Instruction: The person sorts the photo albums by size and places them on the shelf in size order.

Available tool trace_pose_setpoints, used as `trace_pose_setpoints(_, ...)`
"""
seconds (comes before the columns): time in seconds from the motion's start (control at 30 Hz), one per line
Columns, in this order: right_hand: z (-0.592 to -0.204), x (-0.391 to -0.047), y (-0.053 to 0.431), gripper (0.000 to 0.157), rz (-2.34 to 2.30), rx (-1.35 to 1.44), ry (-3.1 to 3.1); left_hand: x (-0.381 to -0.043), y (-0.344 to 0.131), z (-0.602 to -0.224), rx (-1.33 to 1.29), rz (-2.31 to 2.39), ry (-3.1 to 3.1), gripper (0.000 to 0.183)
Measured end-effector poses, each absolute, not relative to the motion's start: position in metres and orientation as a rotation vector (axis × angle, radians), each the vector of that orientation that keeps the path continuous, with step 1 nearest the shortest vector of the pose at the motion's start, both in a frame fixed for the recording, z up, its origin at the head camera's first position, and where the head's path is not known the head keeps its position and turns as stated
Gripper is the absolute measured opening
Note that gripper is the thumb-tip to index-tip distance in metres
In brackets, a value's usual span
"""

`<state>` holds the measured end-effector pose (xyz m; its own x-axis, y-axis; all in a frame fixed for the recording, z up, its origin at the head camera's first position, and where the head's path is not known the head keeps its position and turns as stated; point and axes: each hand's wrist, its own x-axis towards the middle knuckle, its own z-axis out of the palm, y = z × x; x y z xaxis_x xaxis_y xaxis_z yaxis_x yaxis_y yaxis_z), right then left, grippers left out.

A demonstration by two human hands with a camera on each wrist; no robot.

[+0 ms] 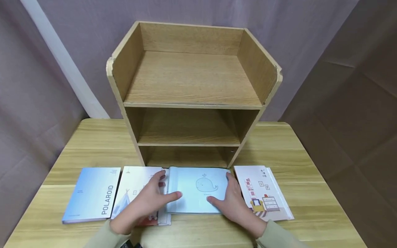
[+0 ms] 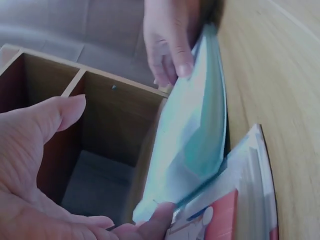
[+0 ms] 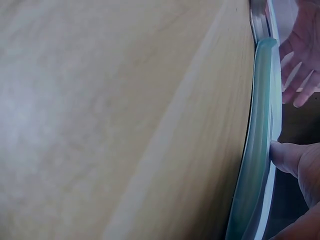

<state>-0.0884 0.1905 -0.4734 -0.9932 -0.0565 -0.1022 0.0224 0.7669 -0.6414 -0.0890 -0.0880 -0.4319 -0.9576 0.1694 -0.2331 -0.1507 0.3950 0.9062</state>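
Note:
A pale blue book (image 1: 195,186) with a whale drawing on its cover lies flat before the shelf. My left hand (image 1: 152,198) is spread at its left side, thumb held out over the cover. In the left wrist view, that thumb (image 2: 72,110) stands clear of the book and the fingertips are near its corner. At the right side, my right hand (image 1: 232,201) has its thumb over the cover and its fingers by the right edge. The right wrist view shows the thumb (image 3: 285,156) touching or very near the book; the other fingers are mostly hidden.
Behind the books stands a wooden shelf (image 1: 192,106) with stacked compartments. A blue POLAROID book (image 1: 91,193) lies far left. Another book (image 1: 131,179) with a tent picture lies partly under my left hand. A book with a furniture picture (image 1: 263,193) lies right, on the wooden table (image 1: 313,199).

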Motion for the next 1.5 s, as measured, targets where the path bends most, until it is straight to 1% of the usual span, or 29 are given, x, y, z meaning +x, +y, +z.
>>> trace_pose_setpoints(0.13, -0.474, -0.088, 0.19, 0.114, -1.01, -0.051, 2.84, -0.09, -0.091, -0.431, -0.031, 1.684, 2.22, 0.092)
trace_pose_setpoints(0.37, -0.473, -0.088, 0.189, 0.111, -0.97, -0.088, 2.849, -0.086, -0.091, -0.438, 0.192, 1.883, 1.85, 0.08)
trace_pose_setpoints(0.6, -0.47, -0.087, 0.187, 0.109, -0.964, -0.105, 2.843, -0.078, -0.08, -0.448, 0.233, 1.875, 1.919, 0.069)
trace_pose_setpoints(0.73, -0.466, -0.089, 0.187, 0.106, -0.993, -0.1, 2.816, -0.074, -0.078, -0.449, 0.216, 1.879, 1.979, 0.066)
trace_pose_setpoints(0.9, -0.462, -0.089, 0.186, 0.105, -1.022, -0.087, 2.8, -0.072, -0.079, -0.449, 0.162, 1.972, 1.9, 0.059)
trace_pose_setpoints(1.03, -0.463, -0.087, 0.187, 0.105, -1.05, -0.075, 2.795, -0.069, -0.081, -0.449, 0.101, 2.07, 1.749, 0.058)
trace_pose_setpoints(1.2, -0.463, -0.084, 0.191, 0.1, -1.133, -0.053, 2.772, -0.065, -0.087, -0.442, 0.109, 2.137, 1.601, 0.058)
trace_pose_setpoints(1.5, -0.454, -0.081, 0.192, 0.09, -1.606, -0.001, 2.538, -0.064, -0.106, -0.428, 0.168, 2.123, 1.583, 0.059)
